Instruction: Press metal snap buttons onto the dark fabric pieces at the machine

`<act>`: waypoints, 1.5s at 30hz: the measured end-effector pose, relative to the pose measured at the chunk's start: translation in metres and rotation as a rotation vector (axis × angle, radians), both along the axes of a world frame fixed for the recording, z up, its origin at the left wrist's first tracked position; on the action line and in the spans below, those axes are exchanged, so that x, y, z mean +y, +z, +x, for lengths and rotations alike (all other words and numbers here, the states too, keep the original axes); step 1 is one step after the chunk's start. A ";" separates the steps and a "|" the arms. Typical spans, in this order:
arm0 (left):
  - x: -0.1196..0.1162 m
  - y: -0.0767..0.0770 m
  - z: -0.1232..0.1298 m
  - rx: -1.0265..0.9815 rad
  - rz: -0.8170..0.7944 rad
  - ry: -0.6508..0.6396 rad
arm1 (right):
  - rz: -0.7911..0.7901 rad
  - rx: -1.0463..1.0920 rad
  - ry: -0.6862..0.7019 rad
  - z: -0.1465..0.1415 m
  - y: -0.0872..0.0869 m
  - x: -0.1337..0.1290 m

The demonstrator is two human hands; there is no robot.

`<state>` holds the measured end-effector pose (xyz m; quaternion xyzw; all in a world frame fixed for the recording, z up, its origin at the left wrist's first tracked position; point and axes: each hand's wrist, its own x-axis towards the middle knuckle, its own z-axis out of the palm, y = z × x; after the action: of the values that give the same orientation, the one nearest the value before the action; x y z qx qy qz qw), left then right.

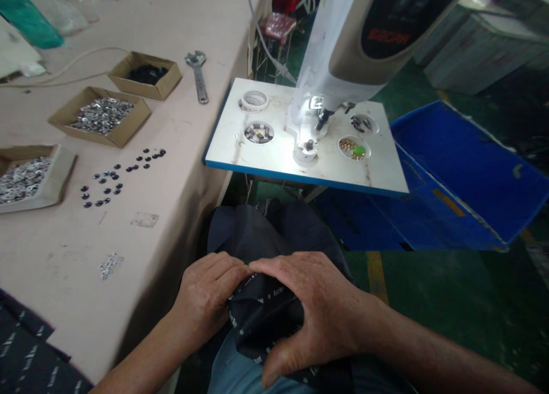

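Note:
Dark cloth point(274, 302) lies bunched over the person's lap, its inner side printed with small white lettering and stars. My left hand point(212, 291) is closed on the upper edge of this cloth, thumb and fingers pressed together. From the other side, my right hand point(319, 305) holds the same edge; its index fingertip meets my left fingertips. The right thumb lies lower, apart from the fingers, on the printed side. Some of my right fingers are hidden behind the cloth. Just beyond the hands stands a snap press machine point(317, 114) with a white work plate point(274, 154).
On the left table point(171, 159) are boxes of metal fasteners point(103, 116), a box of black pieces point(148, 74), scattered dark caps point(107, 182) and an adjustable wrench point(198, 76). Printed dark cloth point(30, 348) lies at the near left. A blue bin point(467, 171) stands to the right.

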<state>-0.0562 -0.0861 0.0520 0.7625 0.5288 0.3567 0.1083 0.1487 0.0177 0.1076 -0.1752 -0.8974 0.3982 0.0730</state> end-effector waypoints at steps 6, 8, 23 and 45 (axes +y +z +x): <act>-0.001 -0.005 0.002 0.027 -0.086 0.029 | 0.085 -0.125 0.013 -0.004 -0.008 -0.012; -0.002 -0.008 0.003 0.015 -0.131 0.046 | 0.110 -0.156 0.006 -0.007 -0.013 -0.014; 0.004 -0.013 0.001 -0.477 -0.889 0.156 | -0.394 -0.069 -0.172 -0.025 -0.042 0.016; -0.001 -0.021 0.001 -0.777 -1.069 0.054 | -0.579 -0.084 -0.036 -0.021 -0.043 0.027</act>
<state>-0.0556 -0.0874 0.0309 0.4061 0.5742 0.2967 0.6460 0.1277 0.0442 0.0648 -0.2207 -0.7453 0.6290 -0.0102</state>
